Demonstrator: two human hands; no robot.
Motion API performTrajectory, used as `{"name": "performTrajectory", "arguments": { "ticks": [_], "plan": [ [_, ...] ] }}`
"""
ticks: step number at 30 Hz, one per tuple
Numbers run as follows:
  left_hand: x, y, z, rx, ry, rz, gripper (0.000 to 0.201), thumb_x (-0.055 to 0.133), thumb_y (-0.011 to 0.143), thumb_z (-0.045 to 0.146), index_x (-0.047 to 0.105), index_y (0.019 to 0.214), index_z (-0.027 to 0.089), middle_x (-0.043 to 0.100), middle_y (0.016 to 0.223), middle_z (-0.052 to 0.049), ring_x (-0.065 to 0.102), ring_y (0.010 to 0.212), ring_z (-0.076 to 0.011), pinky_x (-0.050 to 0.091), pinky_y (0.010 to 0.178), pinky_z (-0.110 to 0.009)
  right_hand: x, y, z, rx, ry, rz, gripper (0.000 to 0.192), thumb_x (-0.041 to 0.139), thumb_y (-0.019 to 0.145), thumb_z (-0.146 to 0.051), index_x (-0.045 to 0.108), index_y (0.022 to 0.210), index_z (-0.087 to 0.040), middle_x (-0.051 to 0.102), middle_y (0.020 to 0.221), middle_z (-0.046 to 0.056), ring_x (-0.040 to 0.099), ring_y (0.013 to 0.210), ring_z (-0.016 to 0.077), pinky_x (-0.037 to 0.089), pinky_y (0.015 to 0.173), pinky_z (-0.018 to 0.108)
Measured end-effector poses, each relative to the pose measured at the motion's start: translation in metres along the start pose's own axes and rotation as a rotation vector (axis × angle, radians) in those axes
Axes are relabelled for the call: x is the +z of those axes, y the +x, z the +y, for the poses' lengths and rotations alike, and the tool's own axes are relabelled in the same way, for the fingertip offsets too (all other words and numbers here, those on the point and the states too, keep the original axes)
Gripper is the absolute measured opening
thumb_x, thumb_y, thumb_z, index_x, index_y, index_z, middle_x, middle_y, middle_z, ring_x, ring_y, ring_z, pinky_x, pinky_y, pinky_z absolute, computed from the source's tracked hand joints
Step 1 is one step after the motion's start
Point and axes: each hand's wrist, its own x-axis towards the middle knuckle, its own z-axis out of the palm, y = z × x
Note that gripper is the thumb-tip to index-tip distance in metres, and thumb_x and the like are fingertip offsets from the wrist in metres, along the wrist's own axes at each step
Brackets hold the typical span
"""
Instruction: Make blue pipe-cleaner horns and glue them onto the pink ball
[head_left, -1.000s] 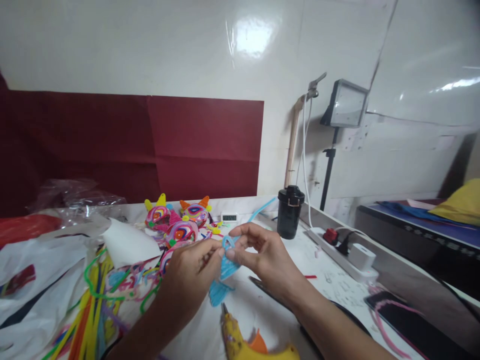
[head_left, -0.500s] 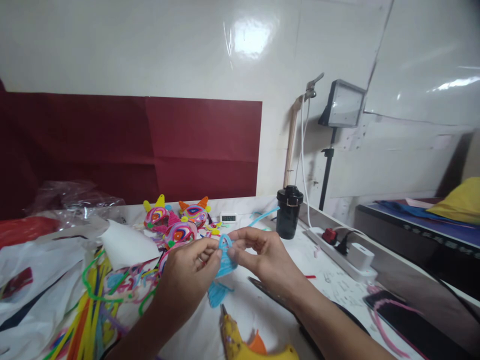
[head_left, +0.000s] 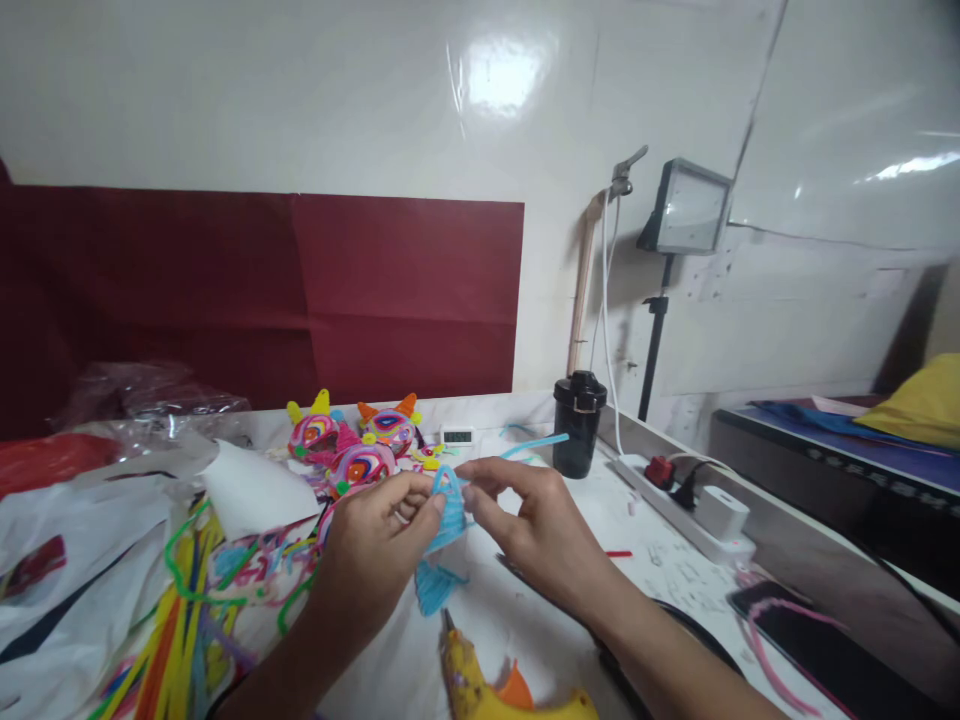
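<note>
Between my hands is a light-blue pipe cleaner piece [head_left: 451,522], bent into rows with a pointed loop at its top. My left hand [head_left: 386,540] pinches its left edge between thumb and fingers. On the other side, my right hand [head_left: 517,510] has its thumb and forefinger closed near the loop, on the blue pipe cleaner. A loose blue strand [head_left: 536,446] sticks out beyond the right hand toward the black cup. Below, a second blue pipe cleaner piece [head_left: 437,587] lies on the table, touching or close to the tip of a yellow glue gun [head_left: 480,675].
Colourful pipe cleaner figures [head_left: 360,465] and a small digital clock [head_left: 457,436] stand at the back. Loose pipe cleaners [head_left: 169,650] and a white plastic bag [head_left: 82,570] lie left. A black cup [head_left: 576,425], power strip [head_left: 682,510] and phone [head_left: 832,640] are right.
My right fingers have shifted slightly away from the blue piece's face, showing more of it. The loose blue strand has swung lower and to the right. My left hand has barely moved.
</note>
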Motion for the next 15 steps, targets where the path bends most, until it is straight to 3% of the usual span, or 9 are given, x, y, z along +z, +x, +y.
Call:
{"name": "performTrajectory", "arguments": {
  "ticks": [4,8,11,15],
  "plan": [
    [0.0008,0.0002,-0.0003,-0.021,-0.020,0.010,0.014,0.056,0.077,0.028,0.064,0.073,0.018,0.063,0.060,0.002,0.061,0.057,-0.0131,0.047,0.054,-0.021,0.0007,-0.0003,0.0022,-0.216,-0.264,0.080,0.018,0.054,0.083,-0.016,0.071,0.090,-0.015,0.059,0.072,0.006,0.054,0.071,0.0189,0.041,0.067,0.033],
    [0.0021,0.0011,0.0011,-0.053,-0.084,0.022,0.014,0.057,0.076,0.029,0.064,0.074,0.017,0.062,0.060,0.002,0.060,0.056,-0.0130,0.045,0.051,-0.020,-0.0002,-0.0017,0.0018,-0.277,-0.415,0.156,0.013,0.057,0.082,-0.017,0.070,0.083,-0.019,0.057,0.085,0.007,0.050,0.083,0.0230,0.036,0.072,0.038],
    [0.0019,0.0013,0.0020,-0.059,-0.106,0.025,0.014,0.057,0.075,0.029,0.064,0.074,0.017,0.062,0.059,0.002,0.060,0.055,-0.0130,0.045,0.049,-0.020,-0.0008,-0.0014,0.0012,-0.254,-0.312,0.121,0.010,0.058,0.081,-0.014,0.067,0.084,-0.018,0.060,0.087,0.006,0.052,0.087,0.0224,0.036,0.076,0.038],
    [0.0014,0.0011,0.0024,-0.061,-0.106,0.042,0.015,0.057,0.074,0.030,0.064,0.074,0.016,0.062,0.059,0.002,0.060,0.055,-0.0133,0.045,0.049,-0.020,0.0003,0.0003,0.0011,-0.119,-0.060,0.026,0.009,0.057,0.081,-0.014,0.066,0.080,-0.017,0.062,0.077,0.003,0.056,0.075,0.0166,0.041,0.070,0.030]
  ]
}}
